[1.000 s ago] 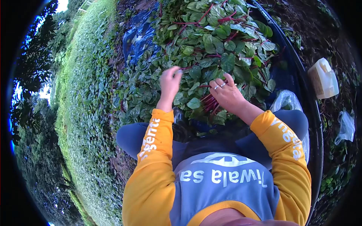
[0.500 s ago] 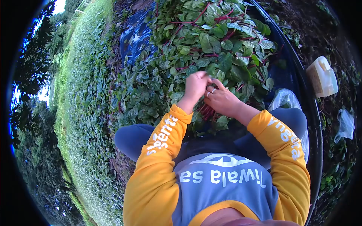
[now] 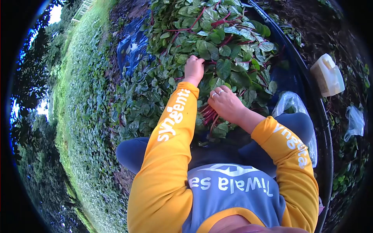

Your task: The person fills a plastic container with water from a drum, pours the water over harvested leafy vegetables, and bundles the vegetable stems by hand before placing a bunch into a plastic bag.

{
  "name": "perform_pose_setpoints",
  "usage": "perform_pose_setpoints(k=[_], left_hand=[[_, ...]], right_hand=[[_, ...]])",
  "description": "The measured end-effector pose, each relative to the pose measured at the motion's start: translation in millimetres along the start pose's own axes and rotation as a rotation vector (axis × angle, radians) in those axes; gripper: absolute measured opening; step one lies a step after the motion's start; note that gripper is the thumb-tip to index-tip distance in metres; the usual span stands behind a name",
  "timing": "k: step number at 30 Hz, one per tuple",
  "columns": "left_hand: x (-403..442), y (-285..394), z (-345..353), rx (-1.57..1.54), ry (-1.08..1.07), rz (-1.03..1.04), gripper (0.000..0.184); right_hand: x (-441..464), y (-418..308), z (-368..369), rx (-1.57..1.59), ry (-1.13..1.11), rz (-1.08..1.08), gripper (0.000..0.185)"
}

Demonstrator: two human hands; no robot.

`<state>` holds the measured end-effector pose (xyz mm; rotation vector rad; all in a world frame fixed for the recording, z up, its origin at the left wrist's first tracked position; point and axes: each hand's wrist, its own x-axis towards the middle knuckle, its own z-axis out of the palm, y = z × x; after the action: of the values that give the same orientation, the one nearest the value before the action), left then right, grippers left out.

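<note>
My right hand (image 3: 226, 103), with rings on its fingers, is closed around a bunch of red-stemmed Malabar spinach (image 3: 210, 115). The cut stem ends stick out toward my lap. Farther forward and to the left, my left hand (image 3: 194, 70) touches the big heap of Malabar spinach (image 3: 223, 50). Its fingers are curled together among the leaves, close to a red stem; what they grip, if anything, is hidden. Both hands are bare, with yellow sleeves behind them.
Dark sheeting with a raised black edge (image 3: 301, 58) runs along the right. Beyond it are a plastic jug (image 3: 328, 75) and a plastic bag (image 3: 354, 122). Another clear bag (image 3: 289, 101) lies by my right knee. Blue plastic (image 3: 132, 44) lies left of the heap.
My left hand has left my right hand and reached forward and left into the heap. My right hand keeps the bunch in nearly the same place.
</note>
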<state>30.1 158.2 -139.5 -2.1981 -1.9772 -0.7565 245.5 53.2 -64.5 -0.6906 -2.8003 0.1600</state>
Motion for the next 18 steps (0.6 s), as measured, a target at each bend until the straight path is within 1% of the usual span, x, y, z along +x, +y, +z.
perform_pose_setpoints(k=[2, 3, 4, 6, 7, 8, 10, 12, 14, 16, 18], left_hand=[[3.4, -8.5, -3.7, 0.057, -0.056, 0.057, 0.012], [5.9, -12.4, -9.7, 0.025, -0.099, 0.113, 0.012], [6.1, -7.9, -21.7, 0.026, -0.099, 0.116, 0.012], [-3.6, 5.2, -50.1, 0.056, -0.117, 0.179, 0.013], [-10.8, 12.3, -65.5, 0.070, -0.128, 0.235, 0.012], [-21.0, 19.2, -75.7, 0.071, -0.132, 0.235, 0.012], [-42.4, 30.9, -93.3, 0.064, -0.051, 0.323, 0.008], [-59.1, 42.0, -104.0, 0.085, -0.033, 0.313, 0.006], [-70.6, 45.6, -112.3, 0.094, 0.011, 0.291, 0.004], [-76.0, 39.7, -116.1, 0.116, 0.045, 0.261, 0.006], [-80.5, 27.6, -118.8, 0.160, 0.052, 0.162, 0.008]], right_hand=[[0.6, 1.8, -6.1, -0.008, -0.035, 0.030, 0.014], [0.8, 2.7, -8.9, -0.016, -0.068, 0.054, 0.015], [0.7, 4.3, -10.6, -0.016, -0.065, 0.056, 0.015], [1.1, 6.6, -13.0, -0.095, 0.163, 0.018, 0.018], [2.2, 6.9, -15.6, -0.092, 0.165, 0.022, 0.018], [4.0, 6.9, -18.8, -0.096, 0.156, 0.021, 0.021], [5.6, 5.8, -20.6, -0.101, 0.147, 0.013, 0.023], [6.2, 5.0, -18.3, -0.185, 0.128, 0.022, 0.023], [4.5, 3.7, -15.8, -0.181, 0.151, 0.016, 0.021], [2.1, 0.9, -17.7, -0.104, 0.114, 0.046, 0.019], [-1.2, -2.1, -17.7, -0.099, 0.134, 0.022, 0.017]])
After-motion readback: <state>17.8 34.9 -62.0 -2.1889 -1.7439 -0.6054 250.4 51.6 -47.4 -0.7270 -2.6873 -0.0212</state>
